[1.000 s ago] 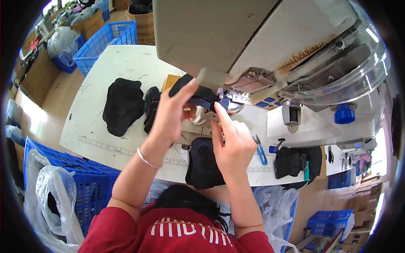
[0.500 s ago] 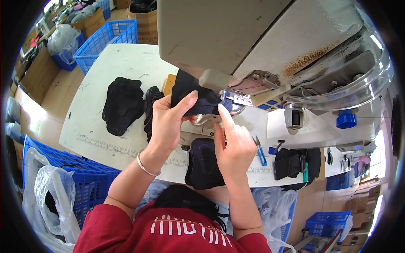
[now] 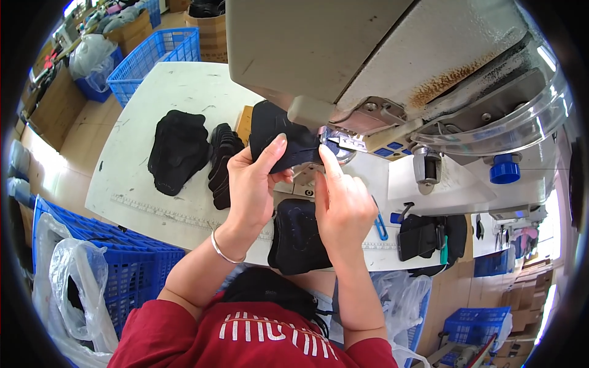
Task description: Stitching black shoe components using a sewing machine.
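Note:
A curved black padded fabric piece (image 3: 270, 126) sits under the head of a sewing machine (image 3: 288, 55), its right edge at the needle area. My left hand (image 3: 251, 187) is closed on its near left side, thumb on top and fingers underneath. My right hand (image 3: 348, 208) has its index fingertip on the piece's edge beside the needle, with the thumb lower down against the near edge. Behind the left wrist lies a stack of ridged black pieces (image 3: 222, 168). Another black piece (image 3: 296, 236) rests at the table's front edge, between my forearms.
A flat black piece (image 3: 178, 153) lies on the white table (image 3: 141, 116) at left, near a printed ruler strip (image 3: 159, 211). Blue-handled snips (image 3: 381, 226) and black items (image 3: 418, 240) lie right. Blue crates (image 3: 132, 276) and plastic bags (image 3: 80, 276) flank the table.
The black fabric piece has turned slightly under the machine. My left hand has shifted a little right and nearer; my right hand has moved slightly, its fingertip still beside the needle.

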### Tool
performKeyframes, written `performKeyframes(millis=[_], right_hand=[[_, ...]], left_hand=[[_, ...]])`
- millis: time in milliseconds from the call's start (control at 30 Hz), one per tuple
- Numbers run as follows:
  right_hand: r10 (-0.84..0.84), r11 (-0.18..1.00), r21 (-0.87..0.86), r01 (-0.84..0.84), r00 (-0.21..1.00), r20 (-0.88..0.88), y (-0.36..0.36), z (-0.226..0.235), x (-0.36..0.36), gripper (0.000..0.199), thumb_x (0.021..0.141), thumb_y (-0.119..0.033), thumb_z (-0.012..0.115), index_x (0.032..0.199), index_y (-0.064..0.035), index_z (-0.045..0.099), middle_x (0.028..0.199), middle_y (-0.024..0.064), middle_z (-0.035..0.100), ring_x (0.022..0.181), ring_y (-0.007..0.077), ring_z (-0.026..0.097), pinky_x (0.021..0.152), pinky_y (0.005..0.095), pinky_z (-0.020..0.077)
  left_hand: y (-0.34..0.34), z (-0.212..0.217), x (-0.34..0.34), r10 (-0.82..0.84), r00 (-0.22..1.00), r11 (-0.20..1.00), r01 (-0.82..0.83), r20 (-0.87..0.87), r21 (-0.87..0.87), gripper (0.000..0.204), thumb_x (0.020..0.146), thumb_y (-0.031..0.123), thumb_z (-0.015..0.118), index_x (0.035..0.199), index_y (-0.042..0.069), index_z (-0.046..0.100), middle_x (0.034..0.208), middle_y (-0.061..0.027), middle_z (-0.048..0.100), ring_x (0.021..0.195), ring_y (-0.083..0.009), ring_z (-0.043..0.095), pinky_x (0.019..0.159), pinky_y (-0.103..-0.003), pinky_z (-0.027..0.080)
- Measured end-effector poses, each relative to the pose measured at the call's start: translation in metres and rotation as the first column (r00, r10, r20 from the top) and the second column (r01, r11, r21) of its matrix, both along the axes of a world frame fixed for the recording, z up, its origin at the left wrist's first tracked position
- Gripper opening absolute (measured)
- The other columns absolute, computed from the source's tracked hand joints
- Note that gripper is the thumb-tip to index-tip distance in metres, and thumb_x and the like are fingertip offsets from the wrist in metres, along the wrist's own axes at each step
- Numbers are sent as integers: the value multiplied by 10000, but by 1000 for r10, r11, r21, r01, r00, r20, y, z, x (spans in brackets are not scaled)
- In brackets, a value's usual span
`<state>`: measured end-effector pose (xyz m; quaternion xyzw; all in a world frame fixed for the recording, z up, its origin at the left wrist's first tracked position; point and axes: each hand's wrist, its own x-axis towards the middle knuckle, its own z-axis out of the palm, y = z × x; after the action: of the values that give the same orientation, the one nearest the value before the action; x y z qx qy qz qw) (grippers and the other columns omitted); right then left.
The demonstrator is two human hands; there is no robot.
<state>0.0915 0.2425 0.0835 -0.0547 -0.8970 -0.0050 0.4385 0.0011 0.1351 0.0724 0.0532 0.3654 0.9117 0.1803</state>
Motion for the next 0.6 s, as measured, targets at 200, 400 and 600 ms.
performKeyframes(millis=[200,400,600], right_hand=[[-14,1000,26,15,1000,-26,3,-3,0,441,764,-97,690,1200,-120,632,588,-6,372,509,147,425,469,287,364],[-19,1000,8,19,999,-34,3,-5,1,454,757,-74,676,1205,-136,632,593,-1,376,512,149,429,474,294,368],[22,1000,4,-22,999,-37,5,-5,0,480,744,-70,674,1214,-154,627,593,1,383,515,154,432,475,299,368]], left_hand=[[4,4,13,19,998,999,-22,68,41,127,861,122,670,788,19,652,762,-37,656,552,-114,575,496,-256,482],[2,3,21,8,998,998,-11,56,59,128,863,135,671,818,15,659,758,-48,661,555,-120,584,491,-256,484],[1,3,21,-42,998,999,42,49,16,126,859,143,676,864,18,660,770,-49,661,573,-116,596,489,-256,498]])
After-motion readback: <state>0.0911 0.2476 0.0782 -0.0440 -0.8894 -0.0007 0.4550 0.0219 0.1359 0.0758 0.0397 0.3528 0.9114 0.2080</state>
